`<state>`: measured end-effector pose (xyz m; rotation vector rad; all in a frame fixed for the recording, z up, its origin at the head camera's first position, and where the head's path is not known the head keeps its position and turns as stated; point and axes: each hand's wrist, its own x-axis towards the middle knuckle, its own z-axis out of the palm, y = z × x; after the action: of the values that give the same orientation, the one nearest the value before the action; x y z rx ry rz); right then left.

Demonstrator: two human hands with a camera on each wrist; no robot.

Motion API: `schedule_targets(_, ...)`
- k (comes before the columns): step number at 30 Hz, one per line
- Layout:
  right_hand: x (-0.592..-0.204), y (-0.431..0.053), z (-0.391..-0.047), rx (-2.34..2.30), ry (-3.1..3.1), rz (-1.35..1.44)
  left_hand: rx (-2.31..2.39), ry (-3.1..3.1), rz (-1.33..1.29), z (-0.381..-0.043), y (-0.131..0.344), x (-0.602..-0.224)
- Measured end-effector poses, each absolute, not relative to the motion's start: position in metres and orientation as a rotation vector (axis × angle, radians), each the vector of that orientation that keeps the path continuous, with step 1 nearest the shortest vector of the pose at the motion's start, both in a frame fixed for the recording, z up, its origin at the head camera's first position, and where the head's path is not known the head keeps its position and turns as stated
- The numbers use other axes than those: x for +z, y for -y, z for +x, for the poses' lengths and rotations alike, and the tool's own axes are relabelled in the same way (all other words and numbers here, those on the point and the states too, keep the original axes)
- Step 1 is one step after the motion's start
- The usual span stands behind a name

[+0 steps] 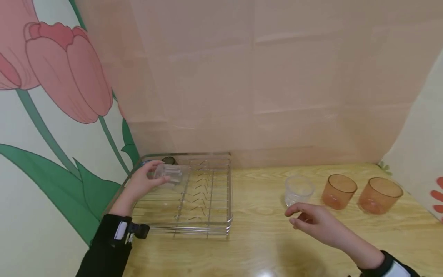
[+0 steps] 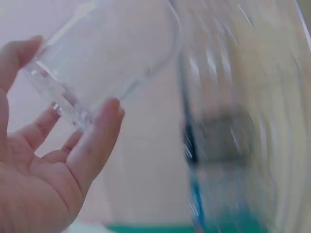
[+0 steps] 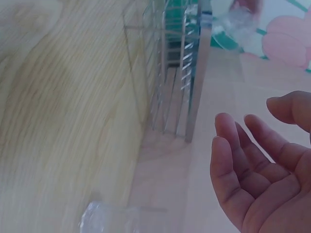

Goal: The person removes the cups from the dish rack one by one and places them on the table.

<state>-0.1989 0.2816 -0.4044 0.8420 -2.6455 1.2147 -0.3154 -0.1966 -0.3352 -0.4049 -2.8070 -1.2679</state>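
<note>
My left hand (image 1: 147,180) holds a clear glass (image 1: 170,174) over the left part of the metal wire dish rack (image 1: 230,200). In the left wrist view, thumb and fingers grip the tilted glass (image 2: 112,53) near its thick base. My right hand (image 1: 316,223) hovers above the table with loosely curled fingers and nothing in its grasp. Just beyond its fingertips, a second clear glass (image 1: 298,189) stands upright on the table. In the right wrist view, only part of that glass (image 3: 109,218) shows at the bottom edge.
Two amber glasses (image 1: 339,191) stand upright on the right of the wooden table (image 1: 256,223). At the rack's back left corner sits a small dark object (image 1: 169,160), with something blue (image 1: 145,163) beside it. A beige-covered wall (image 1: 256,96) rises behind the table.
</note>
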Motion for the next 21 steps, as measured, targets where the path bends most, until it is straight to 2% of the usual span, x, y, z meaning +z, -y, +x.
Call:
schedule_targets(5,-0.392,-0.263,-0.197,1.216,2.596,0.917,-1.836,2.544,-0.72,-0.287,0.158,-0.321)
schedule_targets(11,-0.365,-0.223,-0.191,1.294,2.415,0.985,-2.42,2.059,-1.209,-0.258,0.113,-0.329)
schedule_targets(17,-0.345,-0.194,-0.187,1.623,2.181,1.062,-2.638,1.888,-1.35,-0.234,0.085,-0.342)
schedule_targets(21,-0.344,-0.185,-0.185,1.739,2.07,0.994,-2.649,1.854,-1.396,-0.226,0.078,-0.349)
